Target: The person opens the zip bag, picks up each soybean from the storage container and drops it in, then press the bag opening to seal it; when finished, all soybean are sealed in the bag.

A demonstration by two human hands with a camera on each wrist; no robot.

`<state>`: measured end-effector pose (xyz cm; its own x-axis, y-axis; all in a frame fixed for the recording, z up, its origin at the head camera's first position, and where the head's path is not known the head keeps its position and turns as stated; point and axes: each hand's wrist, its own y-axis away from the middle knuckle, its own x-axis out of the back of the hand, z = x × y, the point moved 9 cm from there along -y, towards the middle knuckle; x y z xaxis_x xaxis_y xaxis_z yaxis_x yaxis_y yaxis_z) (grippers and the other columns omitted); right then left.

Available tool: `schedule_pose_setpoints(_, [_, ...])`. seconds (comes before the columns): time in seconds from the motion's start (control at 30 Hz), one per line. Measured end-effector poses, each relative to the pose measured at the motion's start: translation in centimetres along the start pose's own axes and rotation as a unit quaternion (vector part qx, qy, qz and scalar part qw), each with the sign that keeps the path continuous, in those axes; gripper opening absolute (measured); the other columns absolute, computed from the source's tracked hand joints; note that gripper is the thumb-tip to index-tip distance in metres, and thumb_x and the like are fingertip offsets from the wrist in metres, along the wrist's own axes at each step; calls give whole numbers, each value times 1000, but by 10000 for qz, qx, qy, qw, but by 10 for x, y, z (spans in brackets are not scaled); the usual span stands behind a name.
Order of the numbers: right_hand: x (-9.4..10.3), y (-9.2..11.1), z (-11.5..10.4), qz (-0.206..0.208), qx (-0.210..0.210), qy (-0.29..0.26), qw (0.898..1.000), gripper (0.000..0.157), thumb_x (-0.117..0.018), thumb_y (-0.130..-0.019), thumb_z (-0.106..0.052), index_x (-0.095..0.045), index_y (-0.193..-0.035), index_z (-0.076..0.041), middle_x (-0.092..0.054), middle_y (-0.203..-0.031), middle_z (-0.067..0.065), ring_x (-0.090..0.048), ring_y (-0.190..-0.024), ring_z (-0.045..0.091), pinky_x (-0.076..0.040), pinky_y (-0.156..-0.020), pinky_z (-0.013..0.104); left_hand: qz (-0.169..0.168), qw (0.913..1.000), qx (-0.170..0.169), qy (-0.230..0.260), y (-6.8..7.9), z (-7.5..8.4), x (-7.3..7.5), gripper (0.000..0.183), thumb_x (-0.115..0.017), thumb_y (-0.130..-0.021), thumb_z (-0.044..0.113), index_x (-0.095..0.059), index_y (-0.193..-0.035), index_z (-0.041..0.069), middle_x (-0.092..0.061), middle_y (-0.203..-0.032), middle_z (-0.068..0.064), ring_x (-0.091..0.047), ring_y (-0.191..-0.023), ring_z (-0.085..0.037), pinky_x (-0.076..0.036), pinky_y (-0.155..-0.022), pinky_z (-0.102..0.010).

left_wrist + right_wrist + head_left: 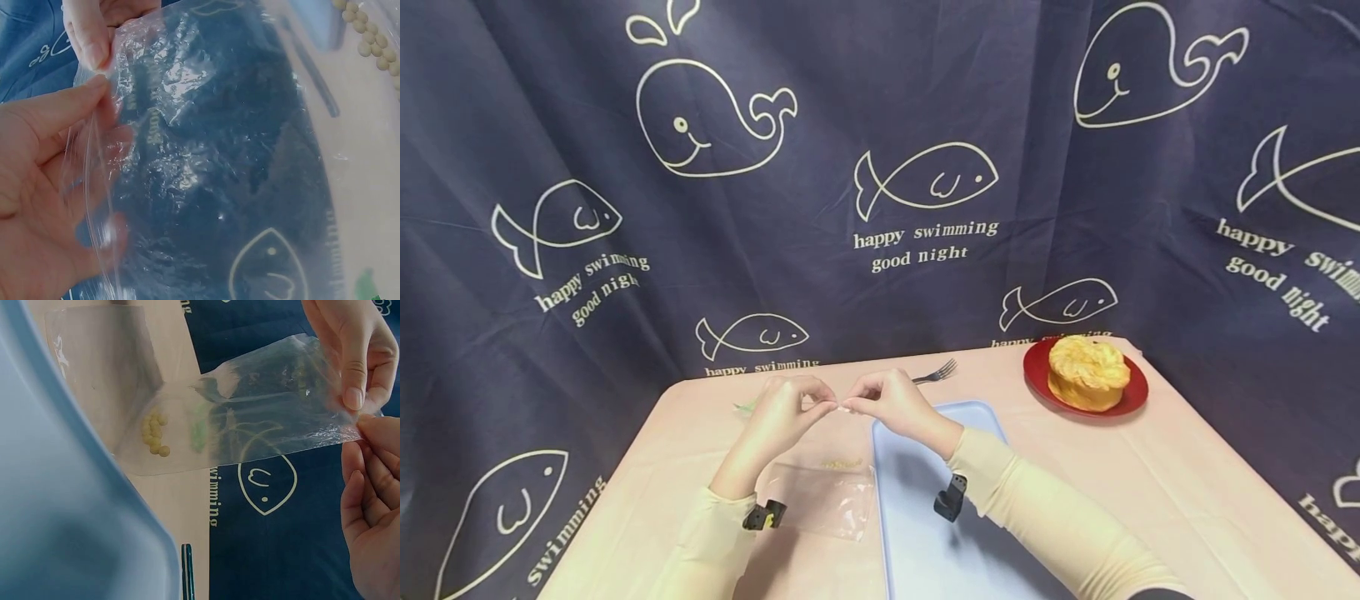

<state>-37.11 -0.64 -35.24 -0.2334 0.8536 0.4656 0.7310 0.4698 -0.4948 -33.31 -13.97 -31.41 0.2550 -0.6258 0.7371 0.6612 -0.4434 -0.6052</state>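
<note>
Both hands meet above the table, fingertips close together, pinching the top edge of a clear zip bag (187,125). My left hand (782,414) grips it from the left with thumb and forefinger, its other fingers spread behind the plastic in the left wrist view. From the other side my right hand (898,406) pinches the same edge. The bag (269,406) stretches away from the fingers in the right wrist view. Several pale yellow beads (153,434) show through its far end; whether they lie inside or beneath is unclear.
Another clear plastic sheet or bag (827,508) lies flat nearby. A blue tray (917,533) sits under the right forearm, a fork (938,372) behind it. A red plate (1138,400) carries a round golden cake (1086,375). A small green item (745,407) lies left.
</note>
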Motion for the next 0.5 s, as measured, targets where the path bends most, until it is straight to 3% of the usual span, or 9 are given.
schedule_pose_setpoints(0.13, [1, 1, 0, 55, -30, 105, 9999, 8, -78, -89, -9, -78, -81, -10, -72, -74, -7, -62, -64, 4, -54, -60, 22, 95, 9997, -78, -190, 2, -2, 1, 10, -85, -81, 11, -76, -81, 16, -74, -80, 7, -71, -77, -11, -58, -71, -35])
schedule_pose_setpoints(0.3, [3, 2, 0, 34, -85, 151, 9998, 9, -78, -89, -8, -77, -80, -10, -71, -71, -7, -62, -63, 3, -54, -58, 21, -10, 9994, 116, -318, 8, -13, 3, 8, -83, -85, 18, -76, -83, 16, -74, -82, 7, -69, -75, -8, -57, -67, -30])
schedule_pose_setpoints(0.5, [5, 3, 0, -1, -107, 157, 9998, 8, -77, -89, -8, -78, -81, -10, -71, -71, -7, -64, -64, 4, -55, -59, 23, -95, 9985, 237, -491, 15, -20, 11, 8, -83, -85, 21, -77, -85, 16, -74, -83, 7, -69, -75, -9, -57, -67, -32])
